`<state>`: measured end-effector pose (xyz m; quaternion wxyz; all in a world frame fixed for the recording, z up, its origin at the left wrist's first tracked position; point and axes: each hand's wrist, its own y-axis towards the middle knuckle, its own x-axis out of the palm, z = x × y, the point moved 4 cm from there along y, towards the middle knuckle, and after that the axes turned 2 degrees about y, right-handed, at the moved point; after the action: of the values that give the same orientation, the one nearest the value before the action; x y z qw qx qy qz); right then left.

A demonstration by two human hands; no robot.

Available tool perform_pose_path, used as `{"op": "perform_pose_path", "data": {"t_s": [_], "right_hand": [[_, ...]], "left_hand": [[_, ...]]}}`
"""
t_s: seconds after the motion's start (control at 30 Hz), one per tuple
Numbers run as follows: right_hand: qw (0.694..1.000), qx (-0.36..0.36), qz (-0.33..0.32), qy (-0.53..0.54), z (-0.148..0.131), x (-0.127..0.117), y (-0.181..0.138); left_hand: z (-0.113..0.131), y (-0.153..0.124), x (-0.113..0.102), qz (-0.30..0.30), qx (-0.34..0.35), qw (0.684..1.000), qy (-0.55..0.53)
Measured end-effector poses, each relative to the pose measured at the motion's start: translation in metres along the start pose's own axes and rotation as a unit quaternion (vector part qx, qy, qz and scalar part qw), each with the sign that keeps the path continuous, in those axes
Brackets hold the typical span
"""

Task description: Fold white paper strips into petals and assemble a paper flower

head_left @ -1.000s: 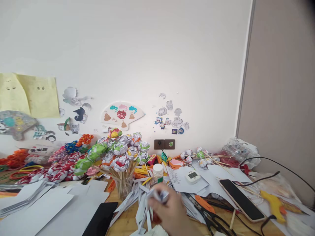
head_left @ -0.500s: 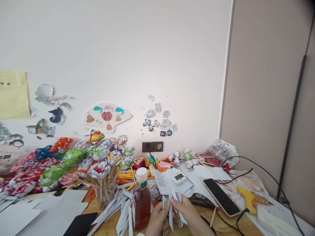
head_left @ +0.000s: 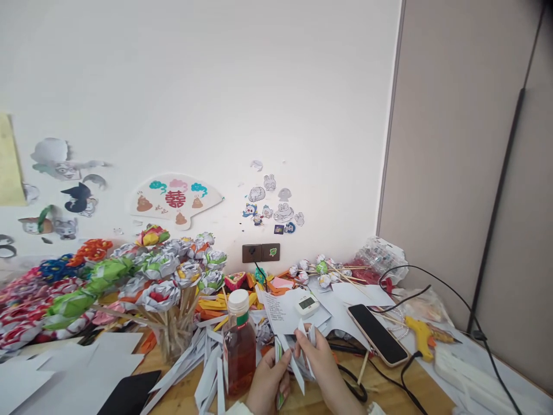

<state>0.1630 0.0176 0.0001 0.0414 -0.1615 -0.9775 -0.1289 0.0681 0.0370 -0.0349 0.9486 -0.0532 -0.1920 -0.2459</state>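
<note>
At the table's front edge, my left hand (head_left: 271, 377) is closed around folded paper strips (head_left: 279, 353), white with a little green showing. My right hand (head_left: 316, 356) pinches more white paper strips (head_left: 296, 372), which hang down between the two hands. Some of the fingers are hidden behind the paper. Left of my left hand stands a bottle (head_left: 240, 351) of reddish-brown liquid with a white cap. Beyond the hands lie a printed sheet (head_left: 276, 314) and a white digital timer (head_left: 306, 304).
Paper flowers on sticks (head_left: 159, 294) fill a clear container at left, with loose white strips (head_left: 211, 369) beside it. At right are a phone (head_left: 378, 334), a yellow glue gun (head_left: 420, 337) and black cables (head_left: 408, 377). A dark flat object (head_left: 129, 395) lies front left.
My hands have moved slightly apart, and the strips in my right hand have separated from those in my left. The whole view has shifted a little to the right.
</note>
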Motion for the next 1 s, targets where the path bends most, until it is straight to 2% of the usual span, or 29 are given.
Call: {"op": "perform_pose_path", "data": {"t_s": [0.27,0.53,0.87,1.0], "right_hand": [[0.999,0.027,0.019,0.019,0.006,0.001,-0.001],[1.000,0.015,0.013,-0.011,-0.004,-0.001,-0.004],[0.998,0.057,-0.031,-0.016,-0.005,0.003,-0.005],[0.997,0.069,-0.026,-0.007,-0.008,0.001,-0.006]], "left_hand": [[0.006,-0.005,0.003,-0.014,-0.008,1.000,0.016],[0.009,-0.004,-0.001,0.047,-0.011,0.998,0.037],[0.007,0.000,-0.006,0.073,0.002,0.994,0.080],[0.008,-0.001,-0.006,0.063,0.004,0.995,0.074]]}}
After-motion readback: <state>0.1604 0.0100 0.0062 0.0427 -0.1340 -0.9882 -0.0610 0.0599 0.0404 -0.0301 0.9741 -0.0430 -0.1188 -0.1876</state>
